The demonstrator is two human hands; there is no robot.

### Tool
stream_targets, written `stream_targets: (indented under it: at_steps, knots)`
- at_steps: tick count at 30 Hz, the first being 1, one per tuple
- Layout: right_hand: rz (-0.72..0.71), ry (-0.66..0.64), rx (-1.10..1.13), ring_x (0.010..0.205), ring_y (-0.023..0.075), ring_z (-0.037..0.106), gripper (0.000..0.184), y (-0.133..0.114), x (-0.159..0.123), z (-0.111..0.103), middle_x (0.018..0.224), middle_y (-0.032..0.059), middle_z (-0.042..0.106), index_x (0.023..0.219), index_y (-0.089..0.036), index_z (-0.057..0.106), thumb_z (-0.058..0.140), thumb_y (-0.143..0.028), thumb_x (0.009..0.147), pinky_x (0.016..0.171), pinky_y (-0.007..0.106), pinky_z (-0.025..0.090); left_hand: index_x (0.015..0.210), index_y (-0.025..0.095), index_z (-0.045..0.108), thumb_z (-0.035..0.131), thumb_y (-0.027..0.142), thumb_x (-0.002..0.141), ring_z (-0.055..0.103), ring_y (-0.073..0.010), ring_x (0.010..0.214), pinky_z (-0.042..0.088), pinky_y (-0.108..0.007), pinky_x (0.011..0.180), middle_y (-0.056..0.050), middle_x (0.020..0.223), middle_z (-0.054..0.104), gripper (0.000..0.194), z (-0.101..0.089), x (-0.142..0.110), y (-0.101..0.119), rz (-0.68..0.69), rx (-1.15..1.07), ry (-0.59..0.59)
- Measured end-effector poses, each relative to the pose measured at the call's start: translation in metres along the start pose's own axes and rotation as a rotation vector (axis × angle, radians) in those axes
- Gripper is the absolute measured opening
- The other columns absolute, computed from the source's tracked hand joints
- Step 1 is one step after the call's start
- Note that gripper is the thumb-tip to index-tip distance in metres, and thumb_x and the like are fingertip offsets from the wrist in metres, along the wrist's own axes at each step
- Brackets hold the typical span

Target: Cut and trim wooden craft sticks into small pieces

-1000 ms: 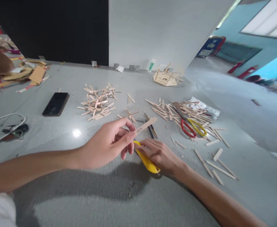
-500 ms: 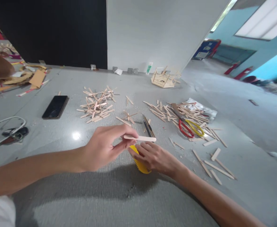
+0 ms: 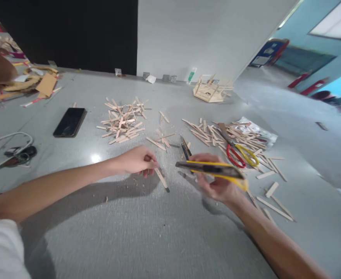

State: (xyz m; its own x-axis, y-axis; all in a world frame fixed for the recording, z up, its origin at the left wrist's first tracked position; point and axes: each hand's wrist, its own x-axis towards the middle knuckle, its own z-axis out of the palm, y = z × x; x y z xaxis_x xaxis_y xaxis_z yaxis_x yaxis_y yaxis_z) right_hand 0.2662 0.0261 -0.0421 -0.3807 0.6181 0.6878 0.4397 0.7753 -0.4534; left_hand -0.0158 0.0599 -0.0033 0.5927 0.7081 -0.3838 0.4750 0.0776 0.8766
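Between its thumb and fingers, my left hand (image 3: 138,161) pinches one end of a wooden popsicle stick (image 3: 161,178), whose other end slants down close to the tabletop. My right hand (image 3: 214,180) is closed around a yellow utility knife (image 3: 211,168), raised over the table with its dark blade end toward the left. The knife is slightly blurred. Just behind it, a black pen-like tool and a pointed metal tool (image 3: 185,147) lie on the table, partly covered by the right hand.
A pile of sticks (image 3: 124,122) lies behind my left hand. At right, scissors with red and yellow handles (image 3: 241,155) rest on more sticks. A stick-built frame (image 3: 211,93) stands by the panel. A phone (image 3: 70,122) and a white cable (image 3: 10,135) lie left.
My right hand has lifted the yellow knife off the table, turned it and moved right. My left hand has lowered the popsicle stick and now tilts it downward.
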Motion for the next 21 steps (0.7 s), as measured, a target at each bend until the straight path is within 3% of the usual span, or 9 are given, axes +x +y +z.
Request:
stream_targets:
  at_steps: [3,6,8,11,14,16,18,21]
  knots:
    - [0.317,0.213,0.427,0.103,0.0262,0.07,0.014,-0.007,0.001,0.013,0.105,0.0071,0.069,0.108,-0.027,0.06,0.061,-0.03,0.094,0.093,0.049,0.057,0.076,0.015,0.062,0.066,0.037,0.091,0.058,-0.0098,0.049,0.038,-0.019,0.045,-0.001,0.062,0.064,0.027,0.011,0.009,-0.017,-0.002,0.017,-0.05]
    - [0.498,0.256,0.751,0.097,0.0246,0.07,0.005,-0.019,0.005,0.029,0.092,0.0026,0.066,0.09,-0.027,0.058,0.056,-0.029,0.094,0.098,0.054,0.054,0.083,0.017,0.059,0.068,0.039,0.091,0.054,-0.0107,0.046,0.04,-0.023,0.051,0.003,0.059,0.061,0.025,0.021,0.011,-0.024,0.099,0.154,0.052]
    - [0.581,0.258,0.856,0.079,0.0192,0.066,0.012,-0.027,0.008,0.037,0.079,-0.0012,0.058,0.082,-0.026,0.056,0.054,-0.027,0.093,0.093,0.051,0.056,0.093,0.017,0.058,0.064,0.039,0.095,0.054,-0.0122,0.05,0.039,-0.024,0.054,0.004,0.06,0.06,0.023,0.025,0.008,-0.023,0.168,0.324,0.149]
    - [0.643,0.313,0.978,0.056,0.0119,0.043,0.024,-0.033,0.012,0.042,0.064,-0.0063,0.041,0.07,-0.024,0.047,0.059,-0.027,0.091,0.078,0.037,0.056,0.095,0.016,0.06,0.052,0.031,0.103,0.062,-0.0177,0.064,0.044,-0.028,0.061,-0.002,0.073,0.065,0.019,0.029,-0.002,-0.021,0.267,0.609,0.221]
    - [0.583,0.385,0.992,0.05,0.0108,0.03,0.039,-0.036,0.015,0.041,0.056,-0.0068,0.031,0.061,-0.022,0.038,0.06,-0.031,0.092,0.066,0.029,0.048,0.098,0.016,0.067,0.053,0.016,0.097,0.068,-0.0245,0.103,0.051,-0.036,0.088,-0.011,0.107,0.07,0.014,0.034,-0.014,-0.026,0.483,0.858,0.087]
    - [0.561,0.409,0.994,0.047,0.0108,0.024,0.043,-0.036,0.015,0.04,0.053,-0.0068,0.027,0.059,-0.022,0.036,0.057,-0.033,0.094,0.055,0.026,0.04,0.122,0.011,0.063,0.064,0.011,0.084,0.058,-0.0311,0.13,0.045,-0.043,0.108,-0.019,0.134,0.062,0.039,0.04,-0.019,-0.033,0.609,1.009,0.023]
    - [0.557,0.398,1.021,0.044,0.0108,0.018,0.043,-0.035,0.013,0.04,0.052,-0.0074,0.023,0.059,-0.023,0.035,0.053,-0.032,0.096,0.044,0.025,0.029,0.142,0.005,0.05,0.072,0.013,0.073,0.043,-0.0388,0.145,0.034,-0.051,0.119,-0.025,0.15,0.05,0.073,0.048,-0.021,-0.039,0.609,1.12,0.003]
    - [0.5,0.377,1.02,0.042,0.0104,0.013,0.044,-0.035,0.011,0.041,0.05,-0.0081,0.021,0.058,-0.023,0.033,0.054,-0.033,0.096,0.041,0.027,0.019,0.156,0.003,0.029,0.068,0.008,0.073,0.029,-0.0378,0.154,0.025,-0.05,0.126,-0.024,0.163,0.034,0.092,0.059,-0.019,-0.044,0.572,1.162,-0.016]
